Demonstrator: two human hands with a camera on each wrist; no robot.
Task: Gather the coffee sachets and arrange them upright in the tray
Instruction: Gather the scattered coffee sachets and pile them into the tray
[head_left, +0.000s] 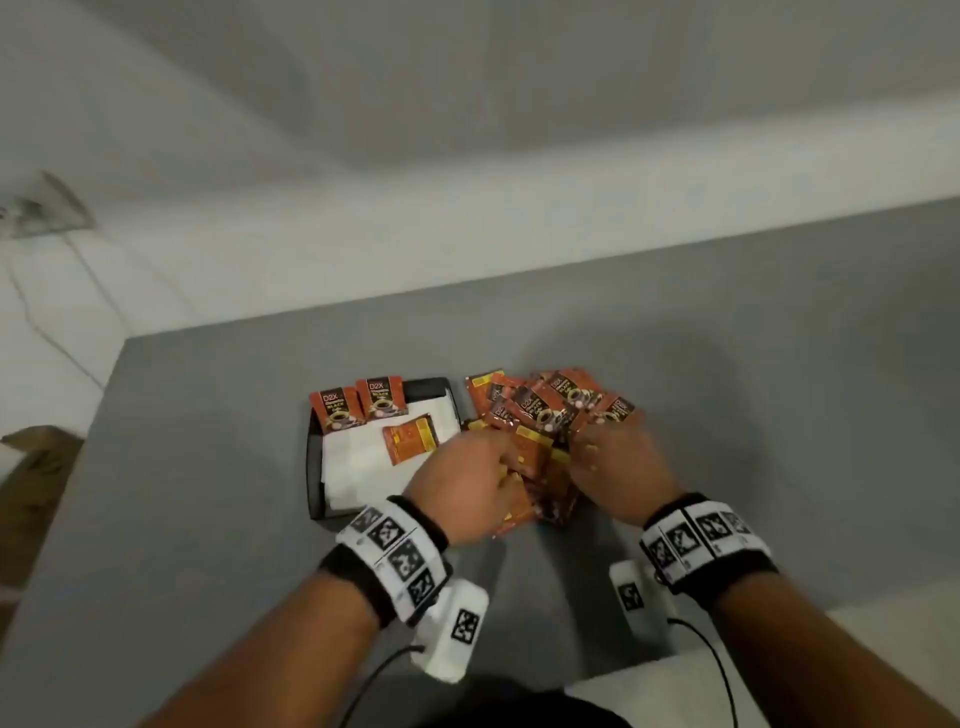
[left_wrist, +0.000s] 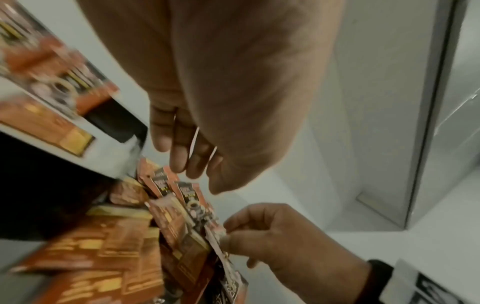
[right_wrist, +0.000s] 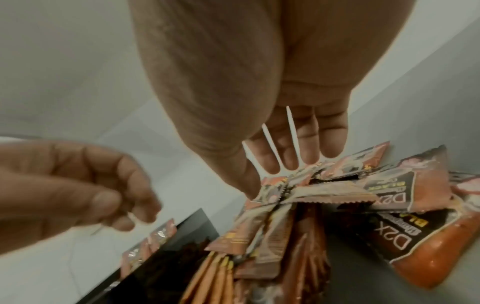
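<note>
Both hands (head_left: 540, 467) are gripping orange foil coffee sachets (head_left: 545, 410) | black rectangular tray (head_left: 313, 467) is lying just left, nearer left hand (head_left: 462, 483)

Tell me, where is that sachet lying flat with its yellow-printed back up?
In the head view, the flat sachet lies inside the black tray on its white liner, toward the tray's right side, just below two upright sachets and left of the left hand.

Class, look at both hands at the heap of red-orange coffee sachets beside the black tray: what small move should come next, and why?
Probably the right hand should square up the loose heap of red-orange coffee sachets it grips, steadied by the left hand. They fan out unevenly, while the black paper-lined tray holds only two upright sachets and one flat sachet.
</note>
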